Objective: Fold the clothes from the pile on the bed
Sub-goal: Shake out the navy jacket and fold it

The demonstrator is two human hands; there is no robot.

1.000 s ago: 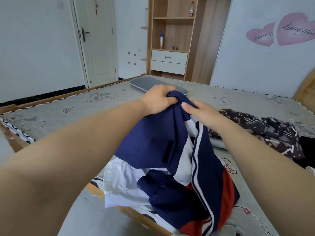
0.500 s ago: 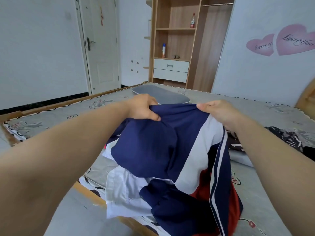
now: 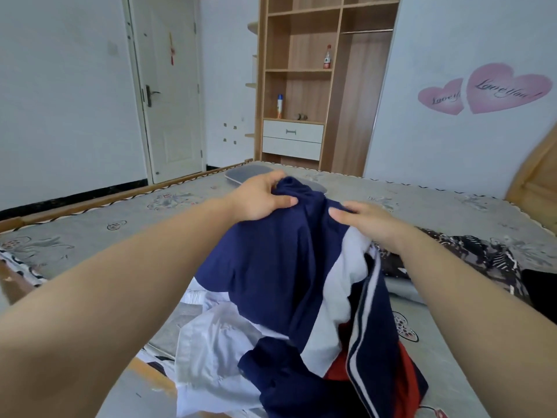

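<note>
Left hand: the left hand (image 3: 261,197) grips the top of a navy garment (image 3: 271,267), thumb in front and fingers curled over the bunched cloth.
Right hand: the right hand (image 3: 366,218) holds the same top edge just beside the left hand, thumb pressed on the front of the cloth; the fingers go behind the fabric and are hidden.
Hands together: both hands sit close at the top of the garment, not touching, arms stretched forward over the bed (image 3: 105,218).
Garment: navy with white panels, a red part low on the right and thin white stripes along one edge; it hangs from both hands in loose folds, and its lower end rests on the near edge of the bed.
White cloth: a white piece (image 3: 211,351) lies beneath and to the left of the hanging garment, reaching over the bed's edge.
Pile: a dark patterned garment (image 3: 470,251) lies crumpled on the bed to the right, behind the right forearm, with something black (image 3: 539,285) at the frame edge beside it.
Pillow: a flat grey pillow (image 3: 250,174) lies on the far side of the bed, partly hidden by the left hand.
Room: a wooden shelf unit (image 3: 301,86) with two white drawers stands against the far wall, a white door (image 3: 168,86) to its left, two pink hearts (image 3: 482,92) on the right wall.
</note>
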